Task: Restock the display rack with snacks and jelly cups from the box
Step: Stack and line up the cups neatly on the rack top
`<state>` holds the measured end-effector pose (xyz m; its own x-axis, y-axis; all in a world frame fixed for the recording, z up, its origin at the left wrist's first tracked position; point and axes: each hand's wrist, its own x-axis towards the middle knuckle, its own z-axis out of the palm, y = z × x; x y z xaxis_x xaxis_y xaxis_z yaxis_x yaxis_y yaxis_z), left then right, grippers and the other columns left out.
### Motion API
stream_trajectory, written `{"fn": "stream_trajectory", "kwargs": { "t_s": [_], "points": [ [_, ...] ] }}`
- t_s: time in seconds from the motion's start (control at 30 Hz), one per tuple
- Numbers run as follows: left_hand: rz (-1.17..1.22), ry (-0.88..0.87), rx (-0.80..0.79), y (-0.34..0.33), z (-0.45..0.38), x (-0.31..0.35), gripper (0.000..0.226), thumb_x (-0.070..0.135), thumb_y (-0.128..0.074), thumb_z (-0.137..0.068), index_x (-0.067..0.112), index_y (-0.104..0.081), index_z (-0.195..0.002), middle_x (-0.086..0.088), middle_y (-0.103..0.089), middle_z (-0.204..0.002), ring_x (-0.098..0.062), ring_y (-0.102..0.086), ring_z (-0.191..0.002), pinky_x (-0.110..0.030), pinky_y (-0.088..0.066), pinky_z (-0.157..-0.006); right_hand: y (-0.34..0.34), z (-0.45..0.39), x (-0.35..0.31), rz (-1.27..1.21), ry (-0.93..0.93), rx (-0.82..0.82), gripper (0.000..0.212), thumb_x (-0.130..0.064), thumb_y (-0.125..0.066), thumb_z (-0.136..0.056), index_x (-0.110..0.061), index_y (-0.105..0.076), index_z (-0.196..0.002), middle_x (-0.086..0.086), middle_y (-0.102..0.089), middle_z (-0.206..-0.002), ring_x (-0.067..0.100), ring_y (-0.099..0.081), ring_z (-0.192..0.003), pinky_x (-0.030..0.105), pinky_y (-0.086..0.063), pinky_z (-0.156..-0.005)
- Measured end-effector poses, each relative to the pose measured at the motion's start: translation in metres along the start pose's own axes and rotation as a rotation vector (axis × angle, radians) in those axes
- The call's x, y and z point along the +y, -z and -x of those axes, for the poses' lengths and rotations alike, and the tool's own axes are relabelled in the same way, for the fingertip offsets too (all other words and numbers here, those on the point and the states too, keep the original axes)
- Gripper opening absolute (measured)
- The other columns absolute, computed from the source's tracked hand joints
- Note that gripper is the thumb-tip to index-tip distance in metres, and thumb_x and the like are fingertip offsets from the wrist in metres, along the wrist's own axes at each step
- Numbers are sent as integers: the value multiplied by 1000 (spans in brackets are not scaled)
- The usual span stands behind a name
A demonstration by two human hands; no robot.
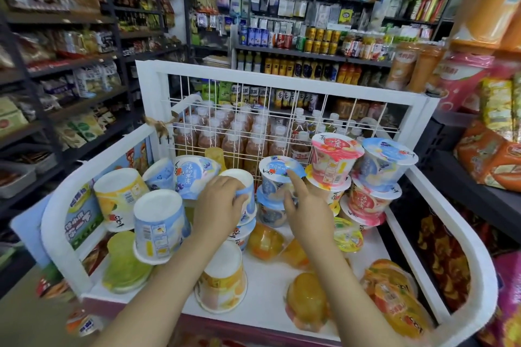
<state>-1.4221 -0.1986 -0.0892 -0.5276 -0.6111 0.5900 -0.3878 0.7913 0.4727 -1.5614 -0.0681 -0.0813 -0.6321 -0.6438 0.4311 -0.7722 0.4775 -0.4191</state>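
Note:
A white display rack (476, 270) holds many jelly cups. My left hand (218, 205) grips an upside-down blue jelly cup (248, 191) at the middle of the rack. My right hand (306, 211) reaches to an upright blue-lidded cup (277, 175) stacked on another blue cup, with the index finger touching its lid. Pink cups (332, 162) and a blue cup (386, 163) stand stacked at the back right. Yellow and blue cups (159, 228) lie tipped at the left. Orange jelly cups (308, 301) lie on the rack floor. The box is not in view.
A white wire grid (253, 121) forms the rack's back, with bottled drinks (234, 141) behind it. Dark shelves of snacks run along the left (56, 65) and back. Snack bags (490, 155) and large pink tubs (462, 79) crowd the right side.

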Motion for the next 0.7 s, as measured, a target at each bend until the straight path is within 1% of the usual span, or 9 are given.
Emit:
{"fn": "stream_trajectory", "kwargs": {
  "t_s": [0.1,0.17,0.23,0.33,0.4,0.47,0.53,0.6,0.7],
  "points": [
    [95,48,2,6,3,2,10,14,-76,-84,9,-68,-80,-2,-65,-82,-21,-56,-87,-33,-46,-73,5,16,-3,-234,41,51,43,-25,-54,-99,-32,-51,-141,-5,-63,-75,7,-56,-55,29,-40,-45],
    [166,70,4,12,5,5,9,13,-75,-84,12,-70,-78,3,-64,-80,-17,-55,-84,-33,-48,-73,3,19,-2,-420,18,6,35,-20,-57,-97,-31,-59,-131,-9,-65,-81,0,-59,-59,26,-44,-54],
    [288,121,33,20,8,11,8,12,-74,-85,14,-71,-79,10,-64,-79,-13,-58,-81,-29,-49,-73,5,21,-1,-564,-18,-91,36,-19,-63,-95,-30,-59,-129,-9,-67,-97,-4,-63,-73,25,-50,-65],
    [553,285,41,32,10,23,13,13,-72,-88,23,-72,-79,17,-68,-79,0,-61,-77,-17,-49,-69,10,28,-4,-855,8,-372,71,-22,-79,-83,-32,-45,-144,-16,-56,-131,-4,-58,-113,22,-54,-87],
    [706,352,27,32,9,29,14,14,-71,-89,24,-72,-80,11,-71,-80,0,-62,-74,-18,-51,-67,12,32,-4,-1013,27,-475,89,-12,-85,-74,-34,-38,-146,-26,-50,-136,1,-55,-123,24,-52,-93],
    [770,398,18,27,7,29,13,17,-70,-90,25,-72,-80,4,-72,-82,-10,-65,-79,-27,-53,-72,14,34,-1,-1037,34,-458,96,-5,-86,-70,-32,-36,-148,-19,-47,-142,5,-55,-126,27,-52,-96],
    [805,442,9,22,7,30,14,18,-69,-91,25,-72,-79,1,-73,-82,-18,-67,-83,-35,-54,-74,17,34,2,-991,30,-417,98,-6,-88,-69,-32,-37,-148,-11,-50,-141,10,-59,-122,32,-54,-95],
    [837,432,-5,20,9,36,14,17,-67,-93,26,-72,-83,2,-73,-84,-17,-67,-84,-30,-53,-72,17,33,6,-946,36,-378,96,-6,-89,-67,-30,-40,-146,-6,-56,-135,11,-63,-116,32,-56,-90],
    [904,343,-118,21,10,42,19,21,-68,-93,36,-67,-105,5,-71,-101,-8,-67,-96,-17,-51,-75,21,33,9,-955,8,-293,78,-7,-87,-70,-26,-51,-137,-7,-62,-127,12,-65,-109,25,-56,-81]
  ]
}}
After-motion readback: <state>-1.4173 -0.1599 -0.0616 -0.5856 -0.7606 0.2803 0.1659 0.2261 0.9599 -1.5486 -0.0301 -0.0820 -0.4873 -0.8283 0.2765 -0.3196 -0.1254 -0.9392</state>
